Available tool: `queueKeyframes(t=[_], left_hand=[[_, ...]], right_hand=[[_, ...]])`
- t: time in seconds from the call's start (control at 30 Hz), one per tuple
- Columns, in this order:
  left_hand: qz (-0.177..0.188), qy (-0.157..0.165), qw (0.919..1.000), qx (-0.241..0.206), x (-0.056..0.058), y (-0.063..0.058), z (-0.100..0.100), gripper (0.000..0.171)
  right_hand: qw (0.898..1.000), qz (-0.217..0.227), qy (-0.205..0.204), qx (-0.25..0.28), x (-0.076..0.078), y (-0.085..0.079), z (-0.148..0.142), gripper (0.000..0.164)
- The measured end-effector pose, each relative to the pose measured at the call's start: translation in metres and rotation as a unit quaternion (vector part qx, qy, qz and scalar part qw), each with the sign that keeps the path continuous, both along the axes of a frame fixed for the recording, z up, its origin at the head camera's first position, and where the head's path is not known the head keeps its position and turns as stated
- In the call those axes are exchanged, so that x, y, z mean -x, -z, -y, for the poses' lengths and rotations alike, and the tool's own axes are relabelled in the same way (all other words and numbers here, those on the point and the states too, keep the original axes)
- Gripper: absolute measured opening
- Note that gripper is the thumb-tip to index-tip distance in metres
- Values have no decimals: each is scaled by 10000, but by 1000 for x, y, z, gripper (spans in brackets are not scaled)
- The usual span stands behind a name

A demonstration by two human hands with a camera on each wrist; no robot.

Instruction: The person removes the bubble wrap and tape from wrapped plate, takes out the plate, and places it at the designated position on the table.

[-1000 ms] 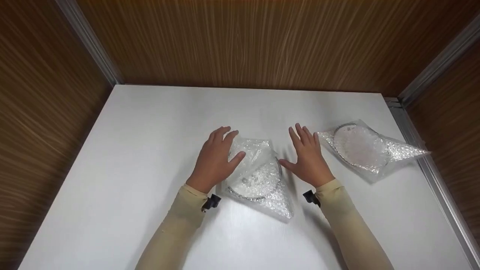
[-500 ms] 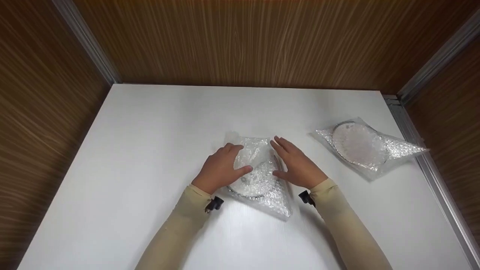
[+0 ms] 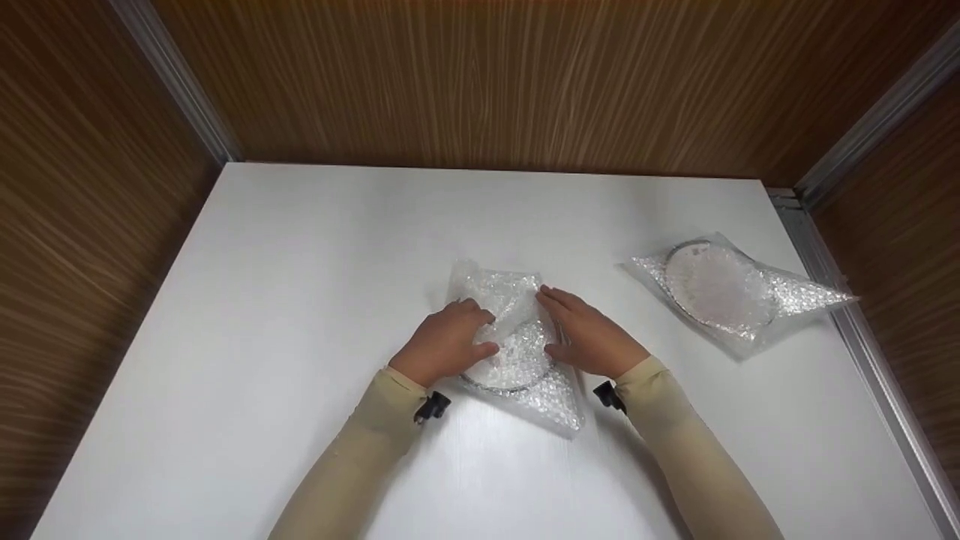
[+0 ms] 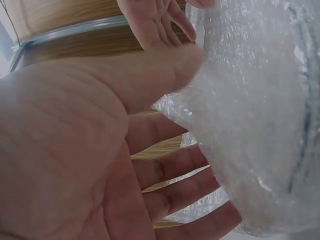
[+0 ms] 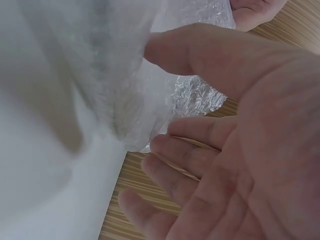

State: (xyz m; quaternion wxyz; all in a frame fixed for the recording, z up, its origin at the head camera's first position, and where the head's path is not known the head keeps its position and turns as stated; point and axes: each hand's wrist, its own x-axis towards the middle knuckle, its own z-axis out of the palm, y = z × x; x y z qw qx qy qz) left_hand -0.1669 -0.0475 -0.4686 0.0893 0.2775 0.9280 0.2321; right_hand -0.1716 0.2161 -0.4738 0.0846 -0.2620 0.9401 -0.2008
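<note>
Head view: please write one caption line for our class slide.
Left hand and right hand flank a bubble-wrapped package at a white table; another wrapped package lies to the right.

Round item in bubble wrap (image 3: pixel 517 364), one: lay between the left hand (image 3: pixel 446 343) and the right hand (image 3: pixel 596 334), both at its sides. Second wrapped parcel (image 3: pixel 720 292): lay on the white surface (image 3: pixel 300 277), beyond the right hand, rightward.

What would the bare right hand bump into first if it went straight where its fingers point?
Probably the clear bubble-wrap package with a round, grey-rimmed shape inside: the right hand is right at its edge, though depth is hard to judge.
</note>
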Motion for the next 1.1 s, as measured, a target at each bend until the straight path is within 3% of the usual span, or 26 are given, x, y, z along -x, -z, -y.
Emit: queueKeyframes(t=[0.2,0.53,0.93,1.03,1.1], left_hand=[[-179,221,9995,-169,-3,1,2,32],[-162,465,9987,100,-11,-7,5,13],[426,431,9951,783,-17,-21,2,17],[572,343,9950,746,-19,-25,4,13],[437,280,9966,645,-22,-29,4,13]], right_hand=[[9999,-62,-88,-18,-2,2,1,84],[9986,-301,-420,-146,-5,-6,-1,87],[9951,-569,-807,28,-11,-8,6,64],[9948,-692,-728,140,-11,-5,8,60],[9942,-820,-666,182,-10,-3,10,57]])
